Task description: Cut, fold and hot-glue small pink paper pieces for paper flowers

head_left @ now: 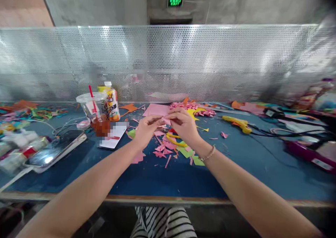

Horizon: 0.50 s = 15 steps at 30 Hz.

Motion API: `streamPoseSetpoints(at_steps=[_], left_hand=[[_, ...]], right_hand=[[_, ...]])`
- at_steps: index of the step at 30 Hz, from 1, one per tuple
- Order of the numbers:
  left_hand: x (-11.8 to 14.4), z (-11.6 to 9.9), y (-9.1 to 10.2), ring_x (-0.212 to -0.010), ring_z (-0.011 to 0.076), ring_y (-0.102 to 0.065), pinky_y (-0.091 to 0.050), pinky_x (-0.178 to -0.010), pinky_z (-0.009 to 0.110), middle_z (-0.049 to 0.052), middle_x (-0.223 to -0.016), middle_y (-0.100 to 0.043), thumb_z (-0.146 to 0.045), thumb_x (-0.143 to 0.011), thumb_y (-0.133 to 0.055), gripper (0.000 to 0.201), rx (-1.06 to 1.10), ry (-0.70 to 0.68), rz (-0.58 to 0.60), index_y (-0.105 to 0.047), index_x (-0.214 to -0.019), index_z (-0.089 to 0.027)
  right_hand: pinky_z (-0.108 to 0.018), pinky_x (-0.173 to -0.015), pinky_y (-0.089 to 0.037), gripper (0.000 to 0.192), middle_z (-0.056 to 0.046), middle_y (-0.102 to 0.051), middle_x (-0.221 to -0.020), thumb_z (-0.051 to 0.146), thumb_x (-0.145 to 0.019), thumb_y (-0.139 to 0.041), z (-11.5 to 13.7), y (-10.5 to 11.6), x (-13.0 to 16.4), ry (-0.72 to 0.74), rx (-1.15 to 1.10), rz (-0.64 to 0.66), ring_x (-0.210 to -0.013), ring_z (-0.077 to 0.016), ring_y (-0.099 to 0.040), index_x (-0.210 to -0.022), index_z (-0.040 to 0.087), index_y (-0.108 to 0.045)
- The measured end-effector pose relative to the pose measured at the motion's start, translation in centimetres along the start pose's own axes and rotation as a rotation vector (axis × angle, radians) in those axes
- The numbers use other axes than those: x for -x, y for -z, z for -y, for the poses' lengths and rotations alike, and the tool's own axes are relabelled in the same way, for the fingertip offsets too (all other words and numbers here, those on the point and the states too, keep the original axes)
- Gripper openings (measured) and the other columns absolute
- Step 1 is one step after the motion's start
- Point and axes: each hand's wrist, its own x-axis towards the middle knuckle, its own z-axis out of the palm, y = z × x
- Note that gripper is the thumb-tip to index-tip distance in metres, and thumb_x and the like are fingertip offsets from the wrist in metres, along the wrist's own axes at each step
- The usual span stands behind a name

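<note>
Both hands meet over the middle of the blue table, fingertips pinched on a small piece of pink paper (166,121). My left hand (146,128) grips its left side, and my right hand (183,125), with a bracelet at the wrist, grips its right side. Most of the piece is hidden by the fingers. Beneath lie pink paper scraps (160,150), green scraps (186,151) and yellow-handled scissors (174,140), partly covered. Just behind the hands are a flat pink sheet (155,109) and a heap of folded pink paper strips (182,105).
At left stand a plastic cup (101,126) with brown drink, a bottle (113,106), a phone (56,150) and a white card (114,136). To the right lie a yellow tool (237,123) with a cord and a purple device (309,155). A perforated metal screen (223,62) closes the back.
</note>
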Motion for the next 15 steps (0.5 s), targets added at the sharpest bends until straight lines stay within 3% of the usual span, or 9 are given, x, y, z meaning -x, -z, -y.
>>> streamPoseSetpoints(at_steps=[15], left_hand=[[0.23,0.04,-0.42,-0.07,0.0141,-0.063,-0.051,-0.074,0.033,0.005,-0.08,-0.068,-0.025,-0.062,-0.069,0.022,-0.023,-0.071,-0.104,-0.07,-0.082,-0.017]], right_hand=[[-0.033,-0.074,-0.046,0.023,-0.003,-0.053,-0.088,0.003,-0.072,-0.053,0.84,-0.06,0.27,-0.086,0.02,0.038,-0.086,-0.0154,-0.053,-0.076,0.023,-0.064]])
